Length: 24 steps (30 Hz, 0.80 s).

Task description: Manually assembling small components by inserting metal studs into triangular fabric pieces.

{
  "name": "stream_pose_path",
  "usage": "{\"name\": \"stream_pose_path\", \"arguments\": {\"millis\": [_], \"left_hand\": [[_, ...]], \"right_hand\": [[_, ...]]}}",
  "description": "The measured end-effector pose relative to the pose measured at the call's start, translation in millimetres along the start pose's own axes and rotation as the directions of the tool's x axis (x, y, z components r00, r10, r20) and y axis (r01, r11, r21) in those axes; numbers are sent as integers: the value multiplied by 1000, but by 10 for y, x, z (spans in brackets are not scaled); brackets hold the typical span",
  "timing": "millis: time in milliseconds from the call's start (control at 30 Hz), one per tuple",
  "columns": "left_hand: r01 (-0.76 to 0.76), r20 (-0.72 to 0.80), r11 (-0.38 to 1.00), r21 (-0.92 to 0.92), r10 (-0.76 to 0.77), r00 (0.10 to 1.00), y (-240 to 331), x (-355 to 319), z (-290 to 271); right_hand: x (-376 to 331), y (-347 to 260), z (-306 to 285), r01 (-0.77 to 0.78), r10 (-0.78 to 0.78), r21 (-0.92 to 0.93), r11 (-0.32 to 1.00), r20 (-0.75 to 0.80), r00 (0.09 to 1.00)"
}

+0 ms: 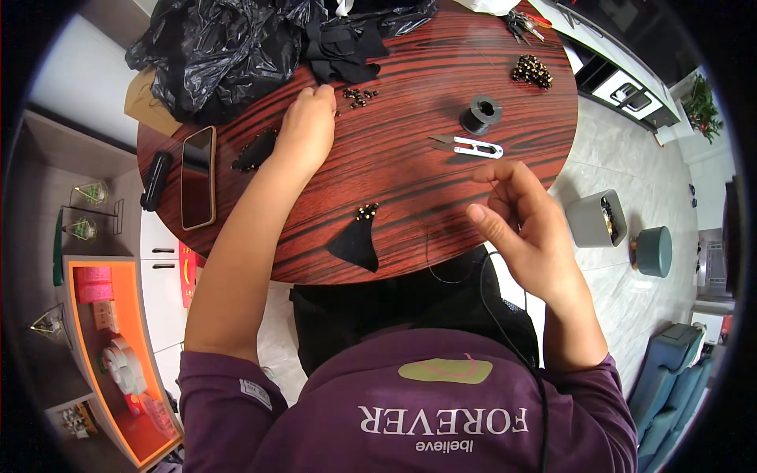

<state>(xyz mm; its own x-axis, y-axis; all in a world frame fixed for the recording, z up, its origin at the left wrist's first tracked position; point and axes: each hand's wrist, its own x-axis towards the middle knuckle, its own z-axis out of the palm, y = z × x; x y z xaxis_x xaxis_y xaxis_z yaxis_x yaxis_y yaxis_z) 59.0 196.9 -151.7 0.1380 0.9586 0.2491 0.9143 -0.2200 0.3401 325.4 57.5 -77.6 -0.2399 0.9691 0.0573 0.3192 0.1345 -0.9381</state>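
My left hand (310, 126) reaches across the table with its fingers bunched and pointing down, beside a small scatter of dark beads (359, 96). Its fingertips are hidden, so whatever they may hold does not show. My right hand (527, 232) is raised over the near right edge, thumb and forefinger apart, with nothing visible between them. Between the hands lies a black triangular cloth piece (356, 246) with gold and dark beads (367, 211) at its top corner. A dark thread (432, 264) loops near the table's front edge. Another black beaded piece (259, 150) lies left of my left forearm.
White-handled thread snips (477, 148) and a black thread spool (481, 116) lie right of centre. Farther back are a pile of gold-black beads (532, 72) and pliers (520, 25). At left are a phone (199, 177), a black case (156, 181) and black plastic bags (225, 59).
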Motion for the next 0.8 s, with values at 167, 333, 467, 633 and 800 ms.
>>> {"name": "stream_pose_path", "arguments": {"millis": [167, 333, 467, 633, 800], "left_hand": [[-3, -69, 990, 142, 13, 998, -24, -155, 12], [-19, -14, 999, 36, 19, 1000, 20, -398, -110], [254, 116, 628, -735, -253, 960, 121, -689, -275], [267, 491, -716, -645, -121, 863, 139, -1001, -420], [289, 448, -920, -266, 147, 882, 126, -1191, -396]], "right_hand": [[-79, -5, 17, 37, -38, -37, 999, -30, 999], [-155, 33, 92, 120, -123, -67, 990, -29, 992], [-189, 5, 135, 78, -77, 53, 996, -17, 997], [-223, 13, 254, 45, -50, 221, 974, 16, 999], [-260, -82, 439, -5, -17, 281, 960, 77, 997]]}}
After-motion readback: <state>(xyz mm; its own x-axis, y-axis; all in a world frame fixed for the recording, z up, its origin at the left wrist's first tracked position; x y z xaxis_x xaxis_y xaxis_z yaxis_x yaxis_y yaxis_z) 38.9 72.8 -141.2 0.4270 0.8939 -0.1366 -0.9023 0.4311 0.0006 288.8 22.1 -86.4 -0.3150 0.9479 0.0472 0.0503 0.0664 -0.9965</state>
